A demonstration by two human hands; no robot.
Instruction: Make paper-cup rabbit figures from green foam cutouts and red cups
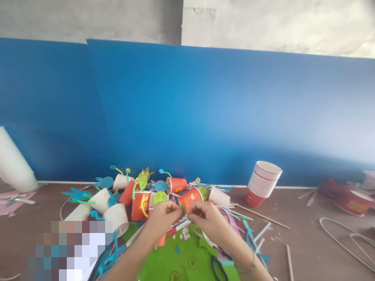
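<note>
My left hand [167,214] is closed in a pinch on a small dark green piece [183,208] at its fingertips. Close by on the right, my right hand [205,216] has thumb and fingers pressed together; whatever may be between them is too small to make out. Both hands hover above green paper [164,259] with heart drawings on it. Small white squares [184,234] and a red-and-white marker [176,228] lie beneath the fingers. By my right forearm are scissors with black handles [219,268], partly covered.
Decorated red paper cups [141,207] and white cups [116,219] with paper faces crowd the back left. Toward the right stand stacked cups [265,181]. Wooden sticks [289,261], blue paper scraps [251,238] and a white cable [336,238] lie on the table. A blue panel [187,117] rises behind.
</note>
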